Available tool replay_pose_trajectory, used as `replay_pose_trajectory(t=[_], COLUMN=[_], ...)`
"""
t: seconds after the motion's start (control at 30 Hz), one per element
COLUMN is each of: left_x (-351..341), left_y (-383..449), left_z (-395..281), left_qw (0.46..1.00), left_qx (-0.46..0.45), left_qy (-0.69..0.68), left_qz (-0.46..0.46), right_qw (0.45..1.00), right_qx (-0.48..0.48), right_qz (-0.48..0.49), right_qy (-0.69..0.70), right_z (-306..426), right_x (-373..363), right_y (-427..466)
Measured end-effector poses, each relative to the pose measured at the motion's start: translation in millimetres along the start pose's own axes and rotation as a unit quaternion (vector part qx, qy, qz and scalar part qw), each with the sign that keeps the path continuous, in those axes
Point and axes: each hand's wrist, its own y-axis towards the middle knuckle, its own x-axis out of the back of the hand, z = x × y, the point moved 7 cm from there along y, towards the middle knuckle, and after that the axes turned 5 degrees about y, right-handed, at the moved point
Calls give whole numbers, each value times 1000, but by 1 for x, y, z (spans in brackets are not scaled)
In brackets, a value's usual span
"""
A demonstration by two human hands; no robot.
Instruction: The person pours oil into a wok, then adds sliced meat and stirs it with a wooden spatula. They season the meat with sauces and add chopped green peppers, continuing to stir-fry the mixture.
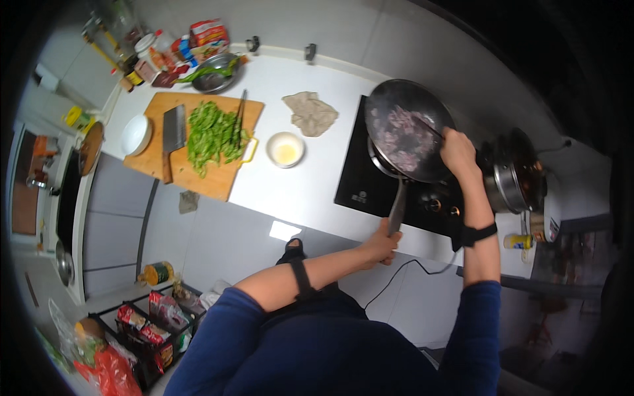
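A dark wok (381, 106) sits tilted on the black cooktop (354, 171), with pieces of meat (408, 133) spread inside it. Its long handle (397, 208) is gripped by my left hand (379, 246). At the wok's right rim, my right hand (458, 151) is closed around a thin dark utensil (430, 127) that reaches down to the meat. Whether this is chopsticks or a spatula I cannot tell. Left of the cooktop, a white bowl (285, 149) holds a pale yellow liquid, and a crumpled grey-brown cloth (312, 114) lies behind it.
A wooden cutting board (208, 187) bears chopped greens (210, 133), a cleaver (173, 131) and chopsticks (241, 116). A white bowl (137, 135) rests at its left edge. Behind is a metal bowl (212, 83) with green peppers (223, 72). A steel pot (510, 185) stands right of the cooktop.
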Motion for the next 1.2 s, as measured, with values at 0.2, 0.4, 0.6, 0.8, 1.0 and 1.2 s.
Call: replay_pose_trajectory(t=[0.2, 0.4, 0.6, 0.8, 1.0, 1.2], left_x=[0, -1, -1, 6, 6, 7], left_y=[-3, -4, -3, 0, 0, 0], left_z=[-2, -4, -2, -4, -3, -4], left_qw=[1000, 1000, 1000, 1000, 1000, 1000], left_qx=[17, 18, 12, 4, 8, 10], left_qy=[-3, -12, -16, -1, 2, 18], left_qz=[-3, -5, -6, -10, 3, 13], right_qw=[998, 987, 983, 999, 974, 981], right_qx=[65, 145, 139, -1, -164, 45], right_qz=[9, 51, 123, 31, 25, 1], right_qy=[25, 54, -8, 23, 155, 188], right_z=[15, 17, 28, -27, -75, -6], right_x=[-22, 40, 29, 7, -16, -39], right_y=[20, -51, -71, -13, 12, 49])
